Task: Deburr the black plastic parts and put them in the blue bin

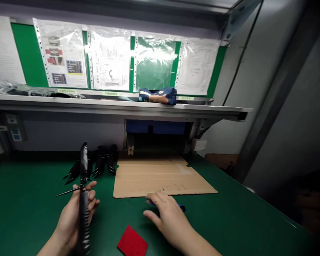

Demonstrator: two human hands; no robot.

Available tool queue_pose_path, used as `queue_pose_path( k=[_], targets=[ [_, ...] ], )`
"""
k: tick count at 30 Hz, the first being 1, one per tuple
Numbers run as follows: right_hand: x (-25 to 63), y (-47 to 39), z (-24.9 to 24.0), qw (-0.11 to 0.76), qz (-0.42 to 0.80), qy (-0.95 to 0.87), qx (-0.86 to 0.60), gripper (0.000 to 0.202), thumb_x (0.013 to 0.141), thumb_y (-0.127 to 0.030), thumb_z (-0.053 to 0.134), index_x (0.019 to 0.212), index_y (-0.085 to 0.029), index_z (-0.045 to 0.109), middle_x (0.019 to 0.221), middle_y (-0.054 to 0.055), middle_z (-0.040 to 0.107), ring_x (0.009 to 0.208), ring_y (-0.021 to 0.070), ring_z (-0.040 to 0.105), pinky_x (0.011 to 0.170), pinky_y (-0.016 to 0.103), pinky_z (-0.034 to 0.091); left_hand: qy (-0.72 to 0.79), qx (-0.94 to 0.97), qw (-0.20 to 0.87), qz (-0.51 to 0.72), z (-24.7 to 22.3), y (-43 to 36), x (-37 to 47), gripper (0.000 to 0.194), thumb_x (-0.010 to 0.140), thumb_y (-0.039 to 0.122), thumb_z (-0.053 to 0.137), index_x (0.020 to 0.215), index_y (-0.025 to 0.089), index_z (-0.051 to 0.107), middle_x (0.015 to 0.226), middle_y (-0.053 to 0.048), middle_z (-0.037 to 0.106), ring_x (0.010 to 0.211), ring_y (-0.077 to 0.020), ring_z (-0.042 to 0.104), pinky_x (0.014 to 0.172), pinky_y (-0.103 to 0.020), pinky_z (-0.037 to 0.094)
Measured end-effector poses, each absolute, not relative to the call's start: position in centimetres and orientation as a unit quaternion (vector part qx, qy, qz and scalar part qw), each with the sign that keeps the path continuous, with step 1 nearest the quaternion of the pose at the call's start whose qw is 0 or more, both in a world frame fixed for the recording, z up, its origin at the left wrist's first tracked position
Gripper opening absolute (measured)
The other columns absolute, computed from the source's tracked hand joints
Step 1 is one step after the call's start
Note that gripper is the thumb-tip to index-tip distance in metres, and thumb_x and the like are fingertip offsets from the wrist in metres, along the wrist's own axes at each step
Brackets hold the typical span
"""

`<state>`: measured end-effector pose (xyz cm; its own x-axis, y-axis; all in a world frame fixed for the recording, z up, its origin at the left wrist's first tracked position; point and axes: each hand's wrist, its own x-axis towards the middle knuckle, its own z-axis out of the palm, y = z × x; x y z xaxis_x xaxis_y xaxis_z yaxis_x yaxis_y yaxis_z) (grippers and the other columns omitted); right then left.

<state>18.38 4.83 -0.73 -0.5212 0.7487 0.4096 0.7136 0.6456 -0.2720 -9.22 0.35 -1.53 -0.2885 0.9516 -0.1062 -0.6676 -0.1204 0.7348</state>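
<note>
My left hand [76,209] is wrapped round a long black toothed part [84,213], which stands almost upright and has a thin black spike sticking out to the left. My right hand [166,215] is palm down with its thumb and fingers apart, over a blue and black tool [181,207] on the green table. The hand covers most of that tool. A red piece [132,241] lies on the table between my hands, nearer the front.
A flat cardboard sheet [160,179] lies beyond my right hand. Several black parts [100,161] sit at the back left. Above runs a shelf [101,106] with a dark blue pouch [158,96] and papers in plastic sleeves behind.
</note>
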Motion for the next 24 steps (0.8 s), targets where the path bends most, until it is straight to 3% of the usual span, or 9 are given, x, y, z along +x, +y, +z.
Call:
queue_pose_path(
  k=[2, 5, 8, 10, 14, 17, 19, 21, 24],
  targets=[
    [18.8, 5.2, -1.1, 0.212, 0.035, -0.870, -0.445, 0.034, 0.086, -0.023, 0.072, 0.115, -0.026, 0.054, 0.106, 0.004, 0.054, 0.096, 0.0261, 0.050, 0.082, 0.037, 0.039, 0.249, 0.241, 0.638, 0.687, -2.3, 0.5, -9.5, 0.040, 0.098, 0.038, 0.034, 0.104, 0.012, 0.063, 0.062, 0.003, 0.047, 0.041, -0.0053, 0.039, 0.071, -0.029, 0.053],
    [17.6, 4.2, -1.6, 0.178, 0.071, -0.883, -0.429, 0.045, 0.086, -0.036, 0.072, 0.124, -0.029, 0.050, 0.114, 0.007, 0.050, 0.105, 0.0297, 0.047, 0.089, 0.044, 0.039, 0.175, 0.272, 0.710, 0.625, -3.7, 0.7, -8.4, 0.053, 0.095, 0.052, 0.031, 0.103, 0.011, 0.064, 0.057, 0.003, 0.046, 0.038, -0.0052, 0.036, 0.064, -0.028, 0.049],
    [15.6, 2.5, -2.6, 0.095, 0.125, -0.907, -0.390, 0.060, 0.074, -0.051, 0.079, 0.122, -0.028, 0.052, 0.104, 0.007, 0.051, 0.094, 0.0316, 0.051, 0.081, 0.047, 0.044, 0.128, 0.303, 0.754, 0.569, -4.9, 0.9, -7.0, 0.054, 0.094, 0.055, 0.034, 0.113, 0.013, 0.061, 0.054, 0.004, 0.047, 0.037, -0.0056, 0.037, 0.063, -0.028, 0.047],
    [14.8, 1.7, -3.2, 0.067, 0.138, -0.913, -0.377, 0.055, 0.069, -0.048, 0.082, 0.114, -0.027, 0.057, 0.095, 0.006, 0.051, 0.086, 0.0299, 0.052, 0.074, 0.044, 0.046, 0.100, 0.321, 0.773, 0.539, -5.3, 1.0, -6.4, 0.055, 0.093, 0.056, 0.038, 0.117, 0.012, 0.060, 0.050, 0.004, 0.046, 0.035, -0.0055, 0.036, 0.062, -0.028, 0.047],
    [15.3, 1.7, -3.1, 0.169, 0.177, -0.891, -0.383, 0.037, 0.072, -0.016, 0.074, 0.104, -0.024, 0.058, 0.095, 0.003, 0.051, 0.090, 0.0250, 0.052, 0.078, 0.035, 0.047, 0.099, 0.321, 0.793, 0.508, -5.3, 0.6, -5.8, 0.062, 0.088, 0.063, 0.043, 0.125, 0.015, 0.057, 0.049, 0.005, 0.047, 0.033, -0.0056, 0.036, 0.061, -0.028, 0.047],
    [16.3, 2.4, -2.0, 0.293, 0.216, -0.864, -0.348, 0.030, 0.085, -0.017, 0.058, 0.113, -0.025, 0.052, 0.105, 0.005, 0.051, 0.095, 0.0215, 0.052, 0.082, 0.032, 0.047, 0.141, 0.312, 0.796, 0.499, -5.5, 0.0, -5.3, 0.051, 0.089, 0.059, 0.046, 0.125, 0.025, 0.056, 0.050, 0.006, 0.048, 0.033, -0.0071, 0.037, 0.060, -0.028, 0.047],
    [16.9, 2.6, -1.5, 0.357, 0.200, -0.859, -0.306, 0.028, 0.093, -0.021, 0.051, 0.121, -0.025, 0.048, 0.116, 0.007, 0.047, 0.104, 0.0224, 0.050, 0.088, 0.034, 0.046, 0.169, 0.309, 0.807, 0.474, -5.8, -0.4, -4.7, 0.041, 0.089, 0.057, 0.048, 0.109, 0.025, 0.064, 0.048, 0.006, 0.047, 0.033, -0.0081, 0.038, 0.060, -0.029, 0.046],
    [17.1, 2.7, -1.2, 0.382, 0.147, -0.875, -0.258, 0.035, 0.096, -0.020, 0.046, 0.131, -0.023, 0.042, 0.129, 0.010, 0.040, 0.118, 0.0253, 0.042, 0.097, 0.038, 0.041, 0.180, 0.311, 0.829, 0.428, -6.2, -0.9, -3.9, 0.051, 0.088, 0.059, 0.045, 0.076, 0.015, 0.068, 0.042, 0.004, 0.043, 0.033, -0.0093, 0.039, 0.061, -0.029, 0.045],
    [16.9, 2.4, -1.2, 0.348, 0.081, -0.914, -0.191, 0.043, 0.097, -0.011, 0.039, 0.139, -0.019, 0.036, 0.140, 0.013, 0.030, 0.128, 0.0288, 0.030, 0.104, 0.045, 0.035, 0.196, 0.308, 0.853, 0.373, -6.4, -1.4, -3.0, 0.069, 0.088, 0.065, 0.035, 0.043, 0.014, 0.049, 0.033, 0.002, 0.032, 0.032, -0.0097, 0.035, 0.061, -0.029, 0.044]
  ],
)
